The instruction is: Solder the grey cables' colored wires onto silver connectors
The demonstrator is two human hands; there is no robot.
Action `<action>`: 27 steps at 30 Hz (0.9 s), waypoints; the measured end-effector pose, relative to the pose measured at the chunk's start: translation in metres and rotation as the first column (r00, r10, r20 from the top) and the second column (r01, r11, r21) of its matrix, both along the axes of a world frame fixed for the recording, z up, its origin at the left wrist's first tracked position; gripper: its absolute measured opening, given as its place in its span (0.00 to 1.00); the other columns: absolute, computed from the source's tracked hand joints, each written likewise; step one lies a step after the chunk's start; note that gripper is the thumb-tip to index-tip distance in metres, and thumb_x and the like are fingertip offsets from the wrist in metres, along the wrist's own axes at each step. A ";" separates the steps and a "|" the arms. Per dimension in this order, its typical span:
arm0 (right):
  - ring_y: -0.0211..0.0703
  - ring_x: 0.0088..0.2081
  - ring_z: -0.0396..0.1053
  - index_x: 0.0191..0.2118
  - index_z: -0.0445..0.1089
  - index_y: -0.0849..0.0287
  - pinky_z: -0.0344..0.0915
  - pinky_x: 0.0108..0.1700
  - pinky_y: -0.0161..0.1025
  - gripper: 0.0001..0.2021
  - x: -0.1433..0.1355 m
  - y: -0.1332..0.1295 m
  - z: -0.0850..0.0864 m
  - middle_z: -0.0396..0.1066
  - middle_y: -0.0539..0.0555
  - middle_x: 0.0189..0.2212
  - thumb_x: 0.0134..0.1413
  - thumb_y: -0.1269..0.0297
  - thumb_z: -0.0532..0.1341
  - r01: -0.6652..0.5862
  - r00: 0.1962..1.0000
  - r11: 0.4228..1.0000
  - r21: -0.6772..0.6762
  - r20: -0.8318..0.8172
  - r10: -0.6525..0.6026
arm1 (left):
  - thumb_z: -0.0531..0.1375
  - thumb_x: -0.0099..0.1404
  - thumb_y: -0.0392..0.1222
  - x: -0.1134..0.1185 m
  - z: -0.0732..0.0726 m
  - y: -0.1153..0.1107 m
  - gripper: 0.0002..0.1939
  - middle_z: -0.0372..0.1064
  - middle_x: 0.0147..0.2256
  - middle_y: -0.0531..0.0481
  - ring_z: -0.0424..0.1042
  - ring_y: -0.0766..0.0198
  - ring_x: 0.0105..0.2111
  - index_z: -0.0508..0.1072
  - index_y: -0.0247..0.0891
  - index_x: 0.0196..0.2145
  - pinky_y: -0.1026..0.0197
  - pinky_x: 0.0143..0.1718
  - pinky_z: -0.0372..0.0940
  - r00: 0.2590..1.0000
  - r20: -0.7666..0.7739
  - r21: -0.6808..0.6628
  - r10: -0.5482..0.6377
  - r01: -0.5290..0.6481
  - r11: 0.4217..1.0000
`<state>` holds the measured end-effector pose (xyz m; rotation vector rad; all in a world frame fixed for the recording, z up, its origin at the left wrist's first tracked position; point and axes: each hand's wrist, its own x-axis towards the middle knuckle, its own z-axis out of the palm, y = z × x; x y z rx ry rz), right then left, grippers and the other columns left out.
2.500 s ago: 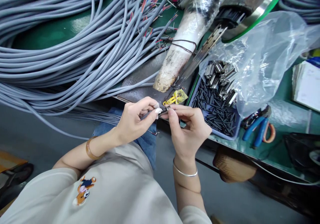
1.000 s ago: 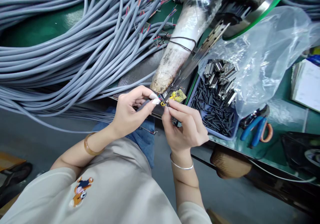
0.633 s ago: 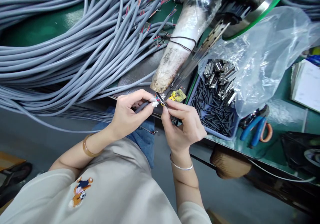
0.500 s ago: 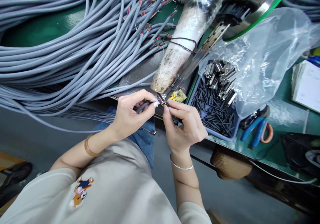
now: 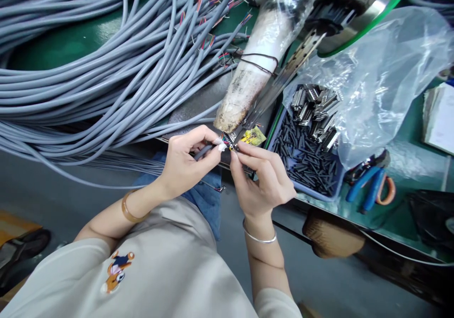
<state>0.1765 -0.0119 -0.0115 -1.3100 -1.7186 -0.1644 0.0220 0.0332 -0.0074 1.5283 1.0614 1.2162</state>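
Note:
My left hand [image 5: 193,154] pinches a grey cable [image 5: 204,151] close to its stripped end, where thin coloured wires fan out. Something small and white shows at its fingertips. Those wires meet a small metal connector [image 5: 230,140], whose far side my right hand [image 5: 260,171] pinches between thumb and forefinger. Right above the connector is the stained tip of a white wrapped tube [image 5: 234,105]. Thin metal guides [image 5: 269,93] slope down beside the tube to the same spot. A yellow piece [image 5: 253,136] lies just behind my right fingertips.
Many grey cables [image 5: 88,95] with bared coloured ends cover the left of the green bench. To the right, a blue bin [image 5: 331,192] holds short black sleeves and metal connectors. A plastic bag [image 5: 386,81], blue-handled pliers [image 5: 372,190] and a green-rimmed reel [image 5: 376,31] are nearby.
Both hands stay almost in place, still pinching the cable and the connector under the tube tip. The view has shifted slightly, so things at the right edge sit farther right.

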 end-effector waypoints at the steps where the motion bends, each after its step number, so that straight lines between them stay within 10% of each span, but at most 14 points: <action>1: 0.40 0.40 0.81 0.41 0.76 0.53 0.79 0.45 0.37 0.10 -0.001 0.001 0.001 0.82 0.50 0.42 0.55 0.74 0.70 0.009 1.000 1.000 0.007 -0.004 -0.009 | 0.64 0.63 0.36 0.000 0.000 0.000 0.03 0.71 0.26 0.53 0.67 0.72 0.24 0.74 0.37 0.30 0.70 0.25 0.62 1.000 -0.005 0.010 0.006 -0.006 1.000; 27: 0.40 0.38 0.82 0.38 0.72 0.56 0.78 0.41 0.34 0.09 0.004 -0.009 -0.003 0.83 0.53 0.40 0.55 0.75 0.70 -0.021 0.995 0.997 0.068 0.097 0.015 | 0.65 0.64 0.35 -0.004 0.000 -0.008 0.03 0.74 0.29 0.52 0.68 0.74 0.23 0.74 0.35 0.32 0.70 0.25 0.62 0.991 0.089 -0.144 -0.097 0.109 0.984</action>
